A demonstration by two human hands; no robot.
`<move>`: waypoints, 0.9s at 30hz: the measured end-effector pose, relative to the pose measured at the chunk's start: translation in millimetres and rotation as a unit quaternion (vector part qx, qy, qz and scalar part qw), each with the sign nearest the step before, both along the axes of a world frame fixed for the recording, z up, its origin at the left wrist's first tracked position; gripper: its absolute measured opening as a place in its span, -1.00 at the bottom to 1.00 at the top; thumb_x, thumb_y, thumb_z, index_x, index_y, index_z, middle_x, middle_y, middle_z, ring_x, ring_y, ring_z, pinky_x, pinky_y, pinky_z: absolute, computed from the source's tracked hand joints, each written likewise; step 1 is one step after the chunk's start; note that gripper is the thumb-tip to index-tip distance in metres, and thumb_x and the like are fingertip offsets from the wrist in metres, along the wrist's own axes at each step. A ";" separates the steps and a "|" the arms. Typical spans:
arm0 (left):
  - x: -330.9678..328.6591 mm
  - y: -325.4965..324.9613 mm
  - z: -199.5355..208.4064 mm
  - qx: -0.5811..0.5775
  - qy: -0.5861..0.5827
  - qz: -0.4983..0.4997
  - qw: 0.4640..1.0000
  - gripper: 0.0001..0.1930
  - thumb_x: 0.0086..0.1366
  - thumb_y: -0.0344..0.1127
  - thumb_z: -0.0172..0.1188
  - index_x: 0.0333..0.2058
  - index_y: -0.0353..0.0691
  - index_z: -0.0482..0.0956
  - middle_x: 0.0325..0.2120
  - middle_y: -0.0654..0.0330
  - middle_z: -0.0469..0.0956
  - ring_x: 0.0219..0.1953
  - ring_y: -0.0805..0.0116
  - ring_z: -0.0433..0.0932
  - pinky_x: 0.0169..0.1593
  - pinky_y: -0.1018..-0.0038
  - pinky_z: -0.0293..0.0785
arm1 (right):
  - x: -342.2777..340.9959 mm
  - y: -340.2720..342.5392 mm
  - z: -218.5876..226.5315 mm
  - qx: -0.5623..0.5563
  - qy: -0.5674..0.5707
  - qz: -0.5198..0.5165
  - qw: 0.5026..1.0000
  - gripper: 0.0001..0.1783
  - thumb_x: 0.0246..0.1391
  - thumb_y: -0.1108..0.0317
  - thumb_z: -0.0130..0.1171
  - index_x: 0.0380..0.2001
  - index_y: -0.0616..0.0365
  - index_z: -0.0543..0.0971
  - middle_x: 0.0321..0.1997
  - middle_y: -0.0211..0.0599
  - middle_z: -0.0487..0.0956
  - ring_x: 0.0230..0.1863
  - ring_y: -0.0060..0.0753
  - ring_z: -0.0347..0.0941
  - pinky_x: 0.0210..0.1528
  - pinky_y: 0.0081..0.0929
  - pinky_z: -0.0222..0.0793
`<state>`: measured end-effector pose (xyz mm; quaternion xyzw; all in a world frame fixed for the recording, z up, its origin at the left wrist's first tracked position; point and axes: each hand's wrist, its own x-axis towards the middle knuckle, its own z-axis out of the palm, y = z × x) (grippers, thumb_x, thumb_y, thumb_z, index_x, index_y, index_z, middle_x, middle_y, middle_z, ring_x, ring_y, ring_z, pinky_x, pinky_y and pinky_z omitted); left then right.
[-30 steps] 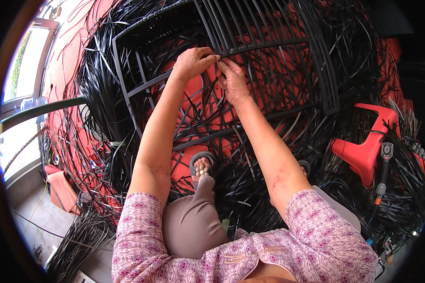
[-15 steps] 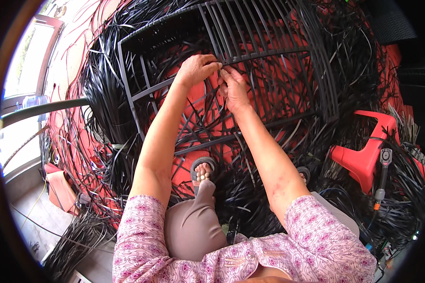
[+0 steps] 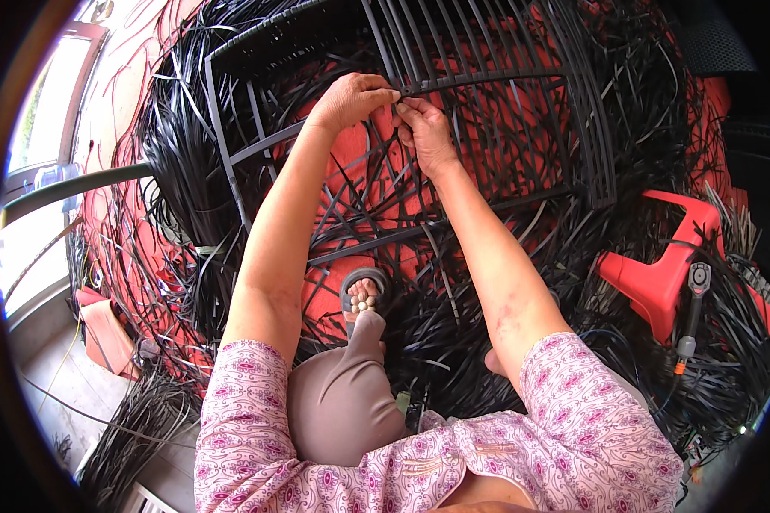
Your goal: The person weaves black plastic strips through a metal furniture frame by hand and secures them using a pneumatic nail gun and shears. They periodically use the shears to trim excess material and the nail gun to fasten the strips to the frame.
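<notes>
"Left hand (image 3: 351, 101): where was it, and in what state?"

"At the left end of the curved rail (image 3: 488, 79), thumb and fingertips close together. Whether they gripped anything, I could not tell."

"And the right hand (image 3: 425, 137)?"

"Just beside it, fingers bent towards the thumb. Its hold, if any, was too small to make out."

"Position of the black frame (image 3: 226, 141)?"

"In front of me, over red floor covering (image 3: 351, 162) and loose black strips (image 3: 402, 359)."

"Good practice, in your judgement?"

"Fingertips close to the rail, even tension, stray strips kept clear."
</notes>
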<state>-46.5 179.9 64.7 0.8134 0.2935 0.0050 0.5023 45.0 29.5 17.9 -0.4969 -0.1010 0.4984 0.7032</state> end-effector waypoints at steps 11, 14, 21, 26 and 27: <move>1.6 -1.8 8.8 -0.055 0.018 0.015 0.998 -0.74 0.23 -0.12 0.22 -0.39 -0.23 0.63 -0.62 0.37 0.49 -0.58 0.61 0.36 -0.48 0.60 0.31 | 40.9 6.9 -14.2 -0.020 -0.167 0.117 0.979 -0.86 0.19 0.31 0.19 -0.38 0.12 0.63 -0.52 -0.46 0.60 -0.56 -0.67 0.47 -0.50 -0.70 0.30; 3.6 2.9 8.3 -0.094 0.026 0.011 0.995 -0.75 0.26 -0.15 0.22 -0.38 -0.25 0.63 -0.60 0.39 0.49 -0.56 0.65 0.36 -0.46 0.62 0.31 | 42.7 16.8 -24.8 -0.050 -0.162 0.093 0.981 -0.88 0.13 0.38 0.22 -0.34 0.21 0.63 -0.51 -0.40 0.60 -0.57 -0.63 0.48 -0.55 -0.66 0.36; 5.1 26.1 3.5 -0.232 0.078 -0.021 0.969 -0.66 0.38 -0.12 0.03 -0.25 -0.25 0.69 -0.42 0.18 0.68 -0.49 0.48 0.59 -0.40 0.61 0.50 | 48.5 35.1 -45.0 -0.008 -0.172 0.082 0.982 -0.84 0.07 0.45 0.21 -0.27 0.26 0.64 -0.46 -0.38 0.63 -0.51 -0.58 0.55 -0.50 -0.61 0.43; 17.8 25.8 5.9 -0.283 0.154 -0.011 0.947 -0.67 0.37 -0.14 0.03 -0.25 -0.26 0.69 -0.44 0.19 0.68 -0.53 0.51 0.57 -0.44 0.60 0.49 | 63.1 56.7 -60.8 -0.001 -0.265 0.131 0.955 -0.76 0.13 0.28 0.21 -0.22 0.17 0.67 -0.40 -0.33 0.67 -0.42 -0.45 0.61 -0.30 -0.46 0.52; 19.2 26.9 2.1 -0.293 0.154 -0.001 0.944 -0.67 0.36 -0.15 0.04 -0.25 -0.26 0.69 -0.45 0.19 0.68 -0.53 0.52 0.58 -0.44 0.61 0.49 | 63.3 59.7 -62.4 -0.002 -0.326 0.118 0.938 -0.74 0.13 0.23 0.21 -0.21 0.17 0.68 -0.37 -0.28 0.67 -0.37 -0.38 0.61 -0.25 -0.42 0.52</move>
